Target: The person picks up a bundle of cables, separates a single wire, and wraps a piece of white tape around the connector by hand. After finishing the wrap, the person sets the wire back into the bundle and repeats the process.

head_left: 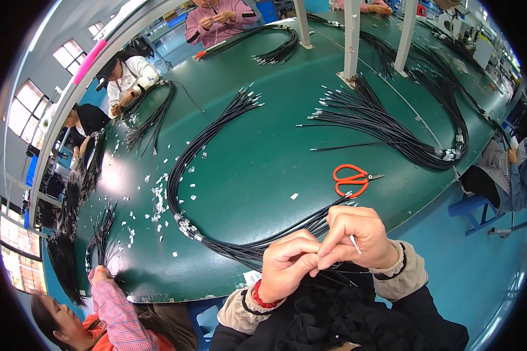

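Low in the centre of the frame, both hands met over the near table edge: the left hand (287, 264) pinched shut on thin black wires (334, 275), fingers curled tight, and the right hand (357, 237) gripped a small white sleeve (355, 244) between thumb and fingers, pressed against the left. The black cable bundle (216, 146) looped from them across the green table (263, 76). Just above, to the right, lay red-handled scissors (351, 178), untouched.

Wire ends (325, 270) hidden between fingers (301, 248)
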A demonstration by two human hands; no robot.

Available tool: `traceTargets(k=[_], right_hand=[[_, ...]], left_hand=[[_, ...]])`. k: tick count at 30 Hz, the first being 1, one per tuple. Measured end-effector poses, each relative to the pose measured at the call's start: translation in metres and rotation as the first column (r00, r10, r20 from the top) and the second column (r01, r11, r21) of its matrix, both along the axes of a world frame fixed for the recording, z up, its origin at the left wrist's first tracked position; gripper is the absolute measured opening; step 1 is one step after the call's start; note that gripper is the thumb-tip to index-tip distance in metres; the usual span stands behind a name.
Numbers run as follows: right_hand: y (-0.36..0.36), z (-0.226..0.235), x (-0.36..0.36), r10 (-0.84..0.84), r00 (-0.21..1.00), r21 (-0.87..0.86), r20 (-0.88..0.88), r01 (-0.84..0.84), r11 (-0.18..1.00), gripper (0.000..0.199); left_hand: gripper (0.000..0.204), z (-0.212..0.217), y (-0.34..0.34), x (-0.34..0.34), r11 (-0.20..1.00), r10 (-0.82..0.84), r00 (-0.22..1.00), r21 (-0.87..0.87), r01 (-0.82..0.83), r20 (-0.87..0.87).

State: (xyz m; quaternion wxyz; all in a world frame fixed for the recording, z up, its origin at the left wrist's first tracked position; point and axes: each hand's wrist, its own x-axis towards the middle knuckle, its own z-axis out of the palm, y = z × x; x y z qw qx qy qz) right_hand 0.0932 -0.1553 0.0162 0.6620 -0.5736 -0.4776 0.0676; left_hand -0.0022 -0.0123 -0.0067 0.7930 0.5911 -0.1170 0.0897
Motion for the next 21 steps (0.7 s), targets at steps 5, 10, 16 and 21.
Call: traceTargets(k=[5,10,16,21], right_hand=[[-0.004,0.005,0.0,0.023,0.997,-0.087,-0.07,-0.029,0.996,0.033],[-0.007,0.013,0.001,-0.026,0.995,-0.128,-0.097,0.014,0.992,0.058],[-0.006,0.015,-0.003,-0.154,0.986,-0.139,0.061,0.161,0.977,0.056],[-0.006,0.004,0.001,-0.176,0.98,-0.025,0.095,0.18,0.983,0.032]], left_hand=[[0.01,0.002,-0.002,0.001,0.999,0.041,0.999,-0.028,-0.042,-0.026],[0.009,0.013,-0.007,0.002,0.982,0.186,0.98,-0.026,-0.188,-0.071],[0.01,0.012,-0.008,0.003,0.963,0.262,0.963,-0.052,-0.265,-0.059],[0.012,0.012,-0.008,0.002,0.961,0.265,0.963,-0.07,-0.268,-0.058]])
